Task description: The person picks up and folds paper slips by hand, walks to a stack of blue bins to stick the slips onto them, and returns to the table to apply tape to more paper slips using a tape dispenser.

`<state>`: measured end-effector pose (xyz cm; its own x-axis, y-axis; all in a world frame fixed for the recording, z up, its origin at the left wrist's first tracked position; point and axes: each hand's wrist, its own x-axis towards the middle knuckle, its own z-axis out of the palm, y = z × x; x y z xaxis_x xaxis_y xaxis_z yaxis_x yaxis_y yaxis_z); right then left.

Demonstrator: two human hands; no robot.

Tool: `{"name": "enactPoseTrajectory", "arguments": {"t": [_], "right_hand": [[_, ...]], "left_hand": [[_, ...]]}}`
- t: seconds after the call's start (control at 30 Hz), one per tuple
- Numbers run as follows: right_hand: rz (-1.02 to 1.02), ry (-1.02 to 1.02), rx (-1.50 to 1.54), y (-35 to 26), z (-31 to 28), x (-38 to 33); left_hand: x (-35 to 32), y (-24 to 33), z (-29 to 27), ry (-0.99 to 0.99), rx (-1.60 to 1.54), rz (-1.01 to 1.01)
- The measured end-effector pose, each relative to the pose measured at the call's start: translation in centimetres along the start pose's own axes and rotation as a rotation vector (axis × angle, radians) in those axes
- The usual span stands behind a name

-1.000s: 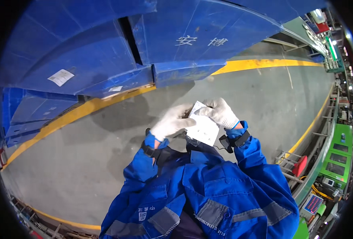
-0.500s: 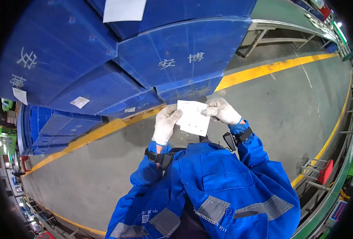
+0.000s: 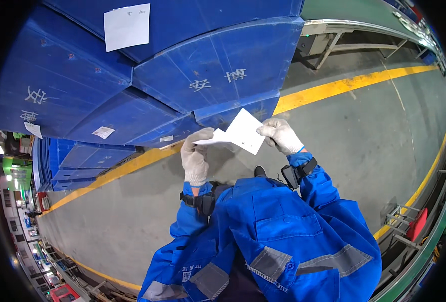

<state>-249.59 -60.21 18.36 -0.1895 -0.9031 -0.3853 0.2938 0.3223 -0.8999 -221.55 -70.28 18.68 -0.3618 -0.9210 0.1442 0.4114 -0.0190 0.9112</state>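
Both my hands wear white work gloves. My left hand pinches a white sheet of paper, which is seen nearly edge-on. In my right hand, thumb and fingers grip the edge of another white paper slip, tilted with one corner pointing up. The two papers meet or overlap in the middle; whether they are joined, I cannot tell. Just beyond them stand stacked blue boxes. A larger white sheet is on an upper box at the far left.
Small white labels are on the blue boxes at left. A yellow floor line runs along the grey floor. At the far right is a green-topped conveyor table; a red stool seat stands at the right edge.
The papers, flat and overlapping before, are now spread and tilted. My left hand has moved left and turned its sheet edge-on. The boxes have shifted slightly left in view.
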Motion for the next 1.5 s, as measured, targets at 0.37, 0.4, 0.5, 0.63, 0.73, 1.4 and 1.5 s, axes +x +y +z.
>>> {"name": "enactPoseTrajectory", "arguments": {"t": [0.37, 0.4, 0.5, 0.63, 0.73, 1.4, 1.5], "right_hand": [[0.018, 0.259, 0.026, 5.0, -7.5, 1.9], [-0.002, 0.259, 0.018, 5.4, -6.9, 2.8], [-0.076, 0.437, 0.118, 6.9, -4.0, 6.4], [-0.103, 0.609, 0.215, 8.2, -1.8, 11.0], [-0.184, 0.669, 0.288, 8.6, -0.7, 14.6], [0.021, 0.974, 0.198, 16.9, -2.3, 17.8], [0.061, 0.969, 0.222, 21.4, -2.2, 13.3]], "left_hand": [[0.9, 12.0, -8.9, 0.239, -0.139, 0.511], [0.6, 12.0, -10.2, 0.223, -0.109, 0.534], [-1.9, 10.7, -13.4, 0.455, -0.029, 0.318], [-5.8, 8.7, -16.3, 0.447, 0.019, 0.243], [-8.5, 8.7, -17.7, 0.571, 0.074, 0.11], [-3.7, 5.2, -21.1, 0.072, 1.699, 0.034], [-1.0, 0.2, -19.5, 0.151, 1.197, -0.131]]}}
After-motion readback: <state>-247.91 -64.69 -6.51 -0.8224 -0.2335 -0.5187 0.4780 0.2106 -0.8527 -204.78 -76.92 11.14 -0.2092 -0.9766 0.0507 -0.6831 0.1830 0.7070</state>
